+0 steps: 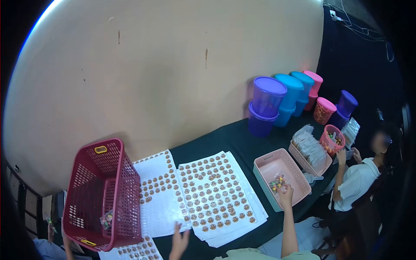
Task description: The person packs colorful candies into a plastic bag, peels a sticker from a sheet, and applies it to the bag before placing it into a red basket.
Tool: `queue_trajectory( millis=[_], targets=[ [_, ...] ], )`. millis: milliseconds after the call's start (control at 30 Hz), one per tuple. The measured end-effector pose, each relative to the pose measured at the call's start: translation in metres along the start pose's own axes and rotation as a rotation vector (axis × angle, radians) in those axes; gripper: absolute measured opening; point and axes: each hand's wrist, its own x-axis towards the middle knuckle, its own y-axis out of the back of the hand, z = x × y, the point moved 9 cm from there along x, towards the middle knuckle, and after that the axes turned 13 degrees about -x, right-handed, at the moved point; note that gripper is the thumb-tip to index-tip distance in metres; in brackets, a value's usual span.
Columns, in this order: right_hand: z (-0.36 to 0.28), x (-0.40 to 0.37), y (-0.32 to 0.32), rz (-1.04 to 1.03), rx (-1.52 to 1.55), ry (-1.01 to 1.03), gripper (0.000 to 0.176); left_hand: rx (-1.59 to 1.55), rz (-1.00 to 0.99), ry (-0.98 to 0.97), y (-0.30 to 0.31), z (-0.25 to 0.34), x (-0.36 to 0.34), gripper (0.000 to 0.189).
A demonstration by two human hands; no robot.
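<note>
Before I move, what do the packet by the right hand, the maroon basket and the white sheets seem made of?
Packet: probably thin clear plastic film, as its colored contents show through; finish unclear. Maroon basket: likely molded plastic, satin finish, given its even lattice walls. White sheets: thin and paper-like; a faint gloss leaves coated paper or plastic open.

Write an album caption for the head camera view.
Right hand at a colourful packet by the pink basket; left hand near sheets of round stickers.

Streaked beige wall point(173, 99); pale floor point(307, 229), seemingly tiled.
</note>
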Motion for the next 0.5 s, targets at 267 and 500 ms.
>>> queue_trajectory(
  millis=[267, 500],
  targets=[
    [0.063, 0.038, -0.066, -0.104, -0.207, -0.343, 0.075, 0.47, -0.181, 0.039, -0.096, -0.075, -0.044, 0.084],
    [0.051, 0.058, -0.06, 0.059, 0.254, -0.224, 0.066, 0.501, -0.166, 0.023, -0.096, -0.089, -0.041, 0.086]
  ],
)
